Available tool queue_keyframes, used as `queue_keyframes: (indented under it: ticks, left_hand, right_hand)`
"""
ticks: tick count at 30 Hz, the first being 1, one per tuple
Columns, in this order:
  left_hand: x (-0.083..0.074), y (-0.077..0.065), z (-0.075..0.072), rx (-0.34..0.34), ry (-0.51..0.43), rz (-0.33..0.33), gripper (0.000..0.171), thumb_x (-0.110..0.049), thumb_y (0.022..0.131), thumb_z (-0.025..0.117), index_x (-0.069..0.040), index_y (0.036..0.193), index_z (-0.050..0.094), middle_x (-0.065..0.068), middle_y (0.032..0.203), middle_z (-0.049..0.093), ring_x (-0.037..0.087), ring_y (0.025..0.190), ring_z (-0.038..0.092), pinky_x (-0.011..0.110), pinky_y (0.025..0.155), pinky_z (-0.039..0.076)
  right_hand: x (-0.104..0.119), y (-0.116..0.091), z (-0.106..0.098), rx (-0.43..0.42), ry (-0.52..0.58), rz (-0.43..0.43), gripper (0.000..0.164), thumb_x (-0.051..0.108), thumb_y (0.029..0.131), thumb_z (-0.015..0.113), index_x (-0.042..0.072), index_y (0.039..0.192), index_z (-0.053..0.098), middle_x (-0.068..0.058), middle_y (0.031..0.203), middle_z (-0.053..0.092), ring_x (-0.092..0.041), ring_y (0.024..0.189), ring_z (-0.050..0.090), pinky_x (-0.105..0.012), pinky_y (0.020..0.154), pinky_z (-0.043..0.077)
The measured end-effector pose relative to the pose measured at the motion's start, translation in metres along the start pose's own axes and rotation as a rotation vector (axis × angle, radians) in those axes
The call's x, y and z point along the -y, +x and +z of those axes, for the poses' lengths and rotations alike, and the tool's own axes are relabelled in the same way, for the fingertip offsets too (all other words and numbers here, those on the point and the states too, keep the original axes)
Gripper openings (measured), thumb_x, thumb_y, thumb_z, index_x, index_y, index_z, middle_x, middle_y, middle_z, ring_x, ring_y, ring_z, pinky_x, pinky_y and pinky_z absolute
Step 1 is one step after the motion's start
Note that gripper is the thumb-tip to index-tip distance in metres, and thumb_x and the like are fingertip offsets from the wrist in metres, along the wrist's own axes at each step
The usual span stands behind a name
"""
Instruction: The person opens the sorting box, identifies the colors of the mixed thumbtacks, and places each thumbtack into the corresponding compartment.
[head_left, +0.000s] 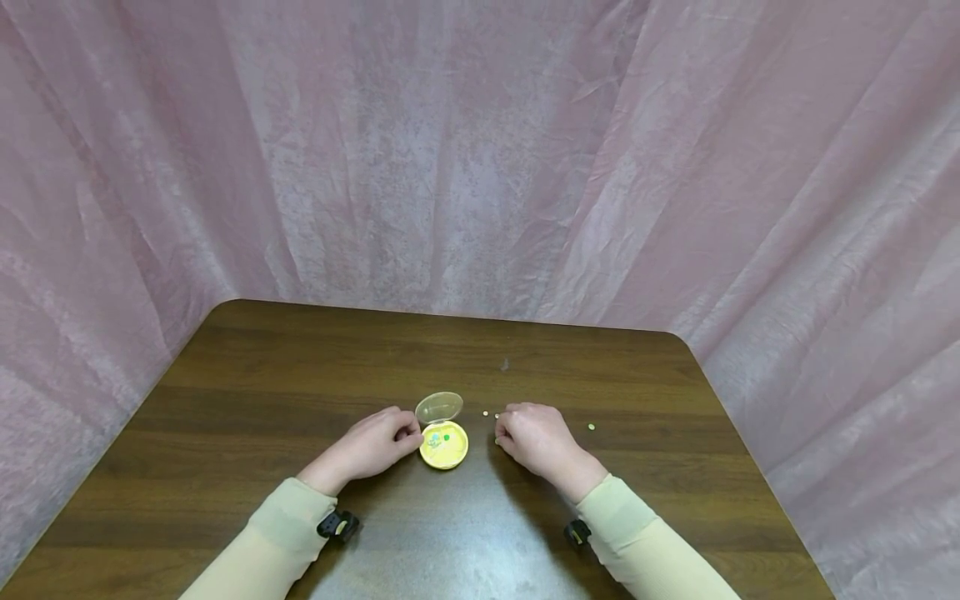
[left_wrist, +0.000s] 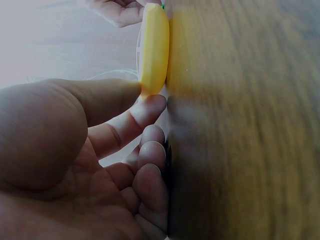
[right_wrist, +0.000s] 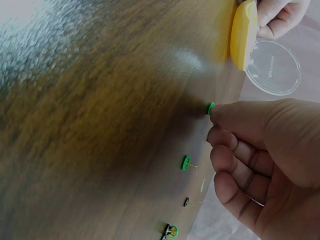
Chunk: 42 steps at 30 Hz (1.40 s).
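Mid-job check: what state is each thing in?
Yellow case: open, small pieces inside
Clear lid: swung open
Left hand: pinching the case's edge
Right hand: pinching a green tack
Loose green tack: head down, point up
Smaller dark-looking tack: head down, point up
Edge-of-frame green tack: pose unclear

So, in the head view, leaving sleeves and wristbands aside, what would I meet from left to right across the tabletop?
Left grip, yellow round case, tiny pale piece, right grip, tiny green piece.
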<state>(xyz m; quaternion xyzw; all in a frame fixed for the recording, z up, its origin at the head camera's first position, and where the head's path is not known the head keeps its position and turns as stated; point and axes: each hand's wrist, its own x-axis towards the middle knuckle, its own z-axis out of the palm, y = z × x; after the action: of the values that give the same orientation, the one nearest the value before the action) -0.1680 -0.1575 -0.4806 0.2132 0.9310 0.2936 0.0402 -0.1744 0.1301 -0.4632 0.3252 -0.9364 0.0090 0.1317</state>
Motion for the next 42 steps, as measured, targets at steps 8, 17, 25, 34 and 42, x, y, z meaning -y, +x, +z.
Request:
queue_keyframes:
  ticks: [8, 17, 25, 34, 42]
  left_hand:
    - [0.0, -0.001, 0.0, -0.005, 0.001, -0.002, 0.014, -0.021, 0.093, 0.063, -0.024, 0.08, 0.058, -0.007, 0.077, 0.049, 0.01, 0.073, 0.047, 0.03, 0.066, 0.038]
    - [0.0, 0.0, 0.0, -0.006, -0.002, -0.001, 0.014, -0.022, 0.093, 0.063, -0.024, 0.08, 0.058, -0.007, 0.077, 0.049, 0.01, 0.073, 0.046, 0.03, 0.067, 0.038]
    - [0.0, 0.0, 0.0, 0.0, -0.004, -0.002, 0.015, -0.022, 0.094, 0.063, -0.024, 0.08, 0.058, -0.007, 0.077, 0.049, 0.01, 0.073, 0.046, 0.03, 0.066, 0.038]
    - [0.0, -0.002, -0.001, 0.01, -0.003, -0.02, 0.014, -0.024, 0.094, 0.064, -0.025, 0.081, 0.059, -0.007, 0.077, 0.05, 0.01, 0.073, 0.047, 0.03, 0.067, 0.039]
    - [0.001, -0.001, 0.001, 0.003, 0.005, -0.012, 0.014, -0.023, 0.093, 0.063, -0.024, 0.08, 0.059, -0.007, 0.077, 0.05, 0.01, 0.073, 0.047, 0.03, 0.066, 0.038]
  right_hand:
    - [-0.004, -0.001, 0.0, -0.047, 0.108, 0.06, 0.014, 0.021, 0.082, 0.071, 0.029, 0.073, 0.063, 0.017, 0.072, 0.05, -0.003, 0.064, 0.051, -0.026, 0.057, 0.043]
    - [-0.001, 0.003, -0.015, 0.113, 0.694, 0.194, 0.006, 0.029, 0.091, 0.069, 0.027, 0.085, 0.07, 0.017, 0.083, 0.064, -0.003, 0.077, 0.059, -0.025, 0.072, 0.047]
    - [0.001, 0.0, -0.021, 0.219, 1.394, 0.308, 0.037, 0.027, 0.093, 0.069, -0.006, 0.109, 0.066, 0.0, 0.09, 0.063, -0.012, 0.082, 0.057, -0.033, 0.078, 0.047]
    - [0.006, -0.002, -0.032, 0.24, 1.946, 0.105, 0.011, 0.008, 0.101, 0.051, 0.006, 0.099, 0.062, -0.002, 0.088, 0.056, -0.016, 0.079, 0.049, -0.029, 0.077, 0.043]
    - [0.009, -0.001, -0.038, 0.268, 2.049, -0.044, 0.018, 0.008, 0.102, 0.043, 0.006, 0.096, 0.059, -0.003, 0.085, 0.048, -0.018, 0.078, 0.043, -0.032, 0.078, 0.036]
